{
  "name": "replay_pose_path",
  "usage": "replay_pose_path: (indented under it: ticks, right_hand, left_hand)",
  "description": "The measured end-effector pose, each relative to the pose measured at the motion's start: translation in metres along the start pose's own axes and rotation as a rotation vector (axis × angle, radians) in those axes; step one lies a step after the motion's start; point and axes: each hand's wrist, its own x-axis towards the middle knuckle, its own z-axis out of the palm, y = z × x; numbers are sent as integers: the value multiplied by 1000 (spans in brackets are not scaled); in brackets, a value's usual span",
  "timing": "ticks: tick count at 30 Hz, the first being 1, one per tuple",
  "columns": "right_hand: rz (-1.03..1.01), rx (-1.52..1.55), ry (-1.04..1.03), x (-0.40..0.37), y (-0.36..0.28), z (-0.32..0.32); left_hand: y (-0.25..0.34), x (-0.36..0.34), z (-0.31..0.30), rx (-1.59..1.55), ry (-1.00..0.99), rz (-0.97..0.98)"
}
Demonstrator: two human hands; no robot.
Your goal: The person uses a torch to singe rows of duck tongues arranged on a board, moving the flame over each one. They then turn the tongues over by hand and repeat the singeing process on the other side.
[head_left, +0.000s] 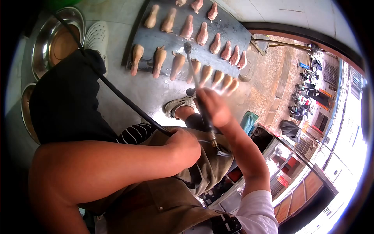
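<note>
Grey concrete flooring [128,95] fills the upper part of the head view, and a sunlit street lies beyond the threshold on the right. A dark grey flat board [230,31] lies on the floor. It carries pale plucked poultry carcasses [201,34] in two rough rows, set side by side.

The right hand [214,107] is closed around the shaft of a long metal lance [193,74]. The hand is motion-blurred, so the position of each finger cannot be told. The lance tip points at the board and lies over the near row of carcasses.

The left hand [183,145] is clenched in a fist on a black rubber hose [117,93], just beside the rear end of the lance. From the fist the hose runs up and to the left across the floor, passing over a round stainless-steel basin [58,39].

A white perforated clog [96,37] lies just beside the basin. A foot in a grey sandal [177,105] rests on the floor near the right hand. A brown apron [163,199] covers the person's lap below both hands.
</note>
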Motion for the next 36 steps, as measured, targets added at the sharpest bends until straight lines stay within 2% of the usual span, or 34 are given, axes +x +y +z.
replay_pose_path:
  ticks: [6, 18, 23, 26, 29, 31, 33, 35, 36]
  right_hand:
    - [-36, -34, 19, 7, -2, 0]
    - [49, -69, 7, 10, 0, -2]
    - [173, 19, 97, 1, 0, -14]
    - [243, -36, 140, 3, -12, -35]
    - [293, -14, 255, -4, -27, -60]
    - [404, -51, 269, -6, -53, -85]
    - [411, -55, 344, -20, -71, -97]
    - [470, -122, 389, -32, -95, -110]
    - [498, -151, 411, -38, -106, -115]
  left_hand:
    - [-1, 0, -1, 3, -11, 7]
    - [-3, -3, -10, -1, -45, -11]
    - [-1, 1, -6, 32, 11, -17]
    - [-2, -1, -2, 30, 138, 7]
    - [-18, 5, -9, -207, 404, 23]
    - [-27, 20, -15, -468, 736, -193]
    - [-27, 11, -46, -788, 820, -374]
    - [-27, 8, -57, -773, 854, -478]
    - [-29, 10, -54, -701, 944, -455]
